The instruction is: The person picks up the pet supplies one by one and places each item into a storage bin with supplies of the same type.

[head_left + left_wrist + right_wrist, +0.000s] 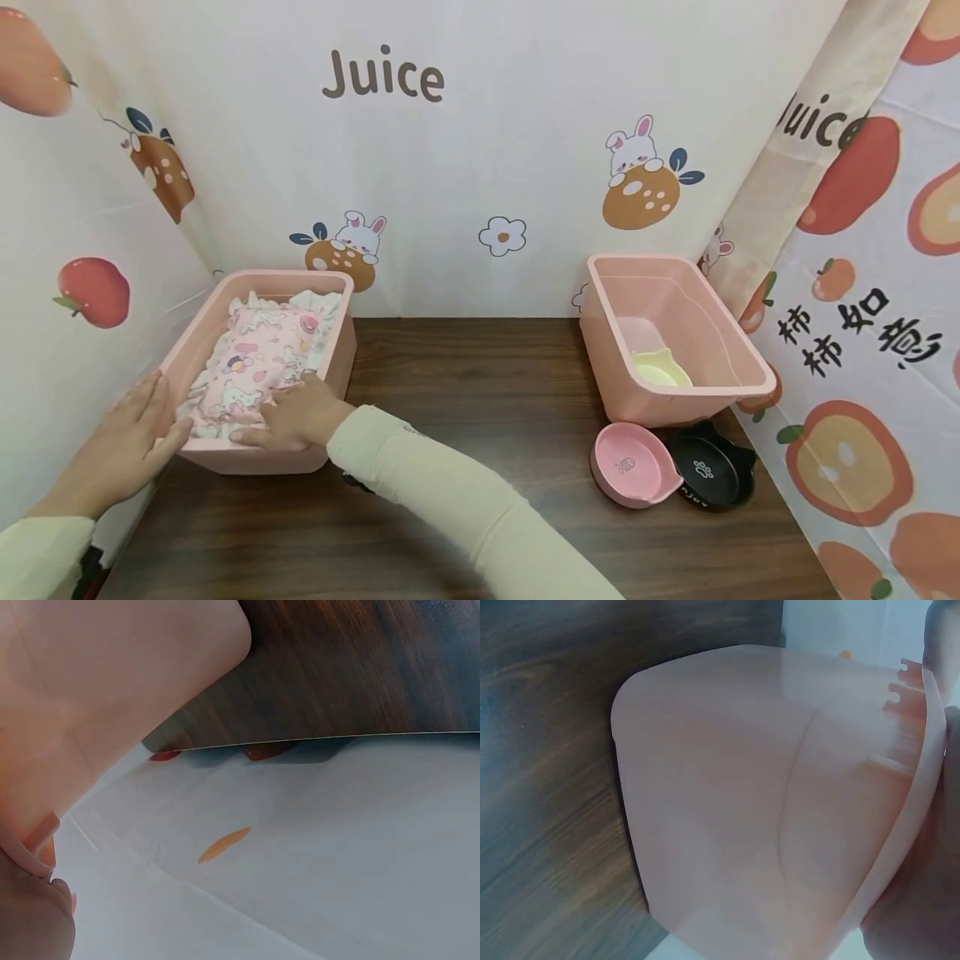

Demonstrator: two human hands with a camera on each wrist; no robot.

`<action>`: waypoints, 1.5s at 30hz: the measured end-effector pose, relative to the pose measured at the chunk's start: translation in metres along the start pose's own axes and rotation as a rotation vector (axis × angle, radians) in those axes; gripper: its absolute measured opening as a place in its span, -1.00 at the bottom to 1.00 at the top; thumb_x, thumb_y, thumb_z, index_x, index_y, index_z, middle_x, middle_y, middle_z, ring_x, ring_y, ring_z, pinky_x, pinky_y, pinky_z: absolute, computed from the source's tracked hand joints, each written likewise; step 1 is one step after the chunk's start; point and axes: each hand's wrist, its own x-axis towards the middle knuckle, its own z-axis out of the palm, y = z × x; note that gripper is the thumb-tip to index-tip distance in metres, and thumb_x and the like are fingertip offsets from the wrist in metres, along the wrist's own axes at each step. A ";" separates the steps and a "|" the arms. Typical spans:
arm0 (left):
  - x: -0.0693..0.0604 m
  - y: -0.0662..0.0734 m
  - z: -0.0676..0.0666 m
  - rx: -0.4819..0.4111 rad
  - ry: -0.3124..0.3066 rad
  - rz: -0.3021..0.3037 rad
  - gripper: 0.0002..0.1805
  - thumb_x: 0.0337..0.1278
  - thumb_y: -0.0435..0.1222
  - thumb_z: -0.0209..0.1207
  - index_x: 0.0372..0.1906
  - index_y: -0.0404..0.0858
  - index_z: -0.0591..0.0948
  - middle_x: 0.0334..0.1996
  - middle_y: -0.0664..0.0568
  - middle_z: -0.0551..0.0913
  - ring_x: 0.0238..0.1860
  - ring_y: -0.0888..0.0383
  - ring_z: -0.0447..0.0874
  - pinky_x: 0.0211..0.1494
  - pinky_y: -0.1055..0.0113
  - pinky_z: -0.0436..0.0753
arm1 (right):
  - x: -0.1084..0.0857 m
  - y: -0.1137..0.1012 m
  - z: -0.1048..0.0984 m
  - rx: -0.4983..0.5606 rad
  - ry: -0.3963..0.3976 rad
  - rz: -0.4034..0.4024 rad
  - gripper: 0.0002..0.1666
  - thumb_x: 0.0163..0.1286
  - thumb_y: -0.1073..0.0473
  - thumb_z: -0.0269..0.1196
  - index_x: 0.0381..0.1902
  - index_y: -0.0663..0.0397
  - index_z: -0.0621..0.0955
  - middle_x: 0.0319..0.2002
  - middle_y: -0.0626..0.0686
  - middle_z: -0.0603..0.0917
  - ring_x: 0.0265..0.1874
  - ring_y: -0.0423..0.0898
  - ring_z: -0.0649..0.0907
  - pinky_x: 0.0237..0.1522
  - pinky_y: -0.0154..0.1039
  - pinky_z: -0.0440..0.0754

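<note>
While the left hand (123, 448) touches the bin (255, 462) and the right hand (298, 417) the pillow (251, 354), fingers outstretched, lopsided pressing could tip both.

Both sleeves are pale cream and plain. The right sleeve (472, 508) is long, with soft creases. A small black piece (88, 573) shows beside the left sleeve (45, 554). The left hand (112, 442) and right hand (300, 417) are bare.
</note>
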 end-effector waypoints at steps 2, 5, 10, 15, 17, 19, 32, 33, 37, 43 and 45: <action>0.000 0.000 0.000 -0.001 -0.005 -0.002 -0.08 0.34 -0.03 -0.04 0.44 -0.53 -0.22 0.42 -0.53 -0.18 0.44 -0.42 -0.33 0.40 -0.12 -0.51 | 0.000 0.000 0.002 0.013 0.022 -0.005 -0.25 0.33 -0.53 -0.58 0.44 -0.67 0.02 0.43 -0.49 -0.01 0.44 -0.42 -0.02 0.46 -0.26 -0.23; 0.000 0.000 0.000 -0.004 0.011 0.018 -0.10 0.35 -0.06 -0.04 0.43 -0.56 -0.20 0.41 -0.54 -0.18 0.45 -0.39 -0.34 0.42 -0.03 -0.54 | 0.001 0.000 0.005 0.017 0.055 -0.011 -0.24 0.34 -0.53 -0.56 0.45 -0.64 0.01 0.45 -0.46 -0.02 0.44 -0.41 -0.02 0.47 -0.25 -0.25; 0.001 -0.001 0.000 0.003 0.040 0.047 -0.13 0.35 -0.10 -0.05 0.41 -0.61 -0.15 0.40 -0.56 -0.14 0.45 -0.39 -0.31 0.44 0.09 -0.56 | 0.001 0.002 0.008 0.002 0.112 -0.027 -0.21 0.33 -0.54 -0.54 0.47 -0.59 0.02 0.46 -0.42 -0.02 0.45 -0.41 -0.02 0.48 -0.23 -0.26; -0.001 0.000 0.002 -0.002 0.049 0.045 -0.13 0.35 -0.09 -0.04 0.40 -0.62 -0.14 0.38 -0.59 -0.11 0.44 -0.41 -0.29 0.45 0.07 -0.54 | -0.004 0.006 0.010 -0.009 0.171 -0.049 -0.17 0.33 -0.55 -0.50 0.48 -0.50 0.08 0.47 -0.36 0.05 0.45 -0.38 0.03 0.48 -0.23 -0.19; 0.000 0.000 0.002 0.002 0.051 0.037 -0.12 0.35 -0.08 -0.04 0.40 -0.61 -0.15 0.39 -0.59 -0.13 0.45 -0.40 -0.31 0.45 0.06 -0.53 | -0.007 0.009 0.009 -0.014 0.188 -0.057 -0.17 0.33 -0.55 -0.50 0.47 -0.49 0.11 0.46 -0.35 0.09 0.44 -0.36 0.05 0.48 -0.21 -0.15; 0.000 0.000 0.002 0.010 0.052 0.029 -0.12 0.35 -0.07 -0.04 0.40 -0.61 -0.16 0.38 -0.59 -0.14 0.44 -0.41 -0.31 0.44 0.04 -0.53 | -0.010 0.013 0.007 -0.011 0.197 -0.064 -0.18 0.34 -0.54 -0.50 0.46 -0.49 0.14 0.45 -0.35 0.11 0.44 -0.36 0.07 0.48 -0.21 -0.11; 0.001 -0.002 0.002 0.008 0.056 0.053 -0.12 0.36 -0.09 -0.05 0.40 -0.60 -0.18 0.38 -0.60 -0.14 0.44 -0.42 -0.33 0.43 0.12 -0.57 | -0.023 0.033 0.001 0.034 0.218 -0.116 -0.22 0.40 -0.48 -0.42 0.48 -0.43 0.12 0.47 -0.32 0.09 0.47 -0.30 0.01 0.45 -0.36 -0.05; 0.000 -0.003 0.002 0.008 0.061 0.060 -0.13 0.35 -0.10 -0.04 0.41 -0.60 -0.18 0.38 -0.60 -0.13 0.44 -0.42 -0.32 0.44 0.13 -0.57 | -0.024 0.035 0.001 0.047 0.222 -0.115 -0.23 0.40 -0.48 -0.41 0.48 -0.43 0.12 0.47 -0.31 0.09 0.47 -0.31 0.00 0.45 -0.36 -0.05; 0.001 -0.006 0.003 0.009 0.057 0.067 -0.12 0.35 -0.09 -0.04 0.41 -0.60 -0.18 0.38 -0.59 -0.14 0.44 -0.41 -0.34 0.44 0.12 -0.57 | -0.032 0.051 0.002 0.085 0.246 -0.115 -0.23 0.42 -0.46 -0.39 0.49 -0.40 0.11 0.47 -0.28 0.11 0.47 -0.28 0.02 0.46 -0.32 -0.03; 0.005 -0.007 0.000 -0.001 0.005 0.043 -0.08 0.36 -0.07 -0.04 0.39 -0.63 -0.21 0.35 -0.65 -0.17 0.42 -0.45 -0.37 0.43 0.04 -0.58 | -0.047 0.089 0.005 0.161 0.332 -0.102 -0.22 0.46 -0.40 -0.37 0.50 -0.22 0.14 0.49 -0.13 0.12 0.49 -0.14 0.04 0.47 -0.25 -0.01; 0.005 -0.007 -0.002 -0.003 -0.022 0.021 -0.06 0.35 -0.03 -0.04 0.39 -0.63 -0.23 0.35 -0.64 -0.20 0.41 -0.46 -0.39 0.41 -0.01 -0.58 | -0.055 0.104 0.008 0.196 0.376 -0.087 -0.21 0.47 -0.39 -0.37 0.50 -0.17 0.16 0.49 -0.09 0.13 0.49 -0.10 0.05 0.47 -0.21 0.00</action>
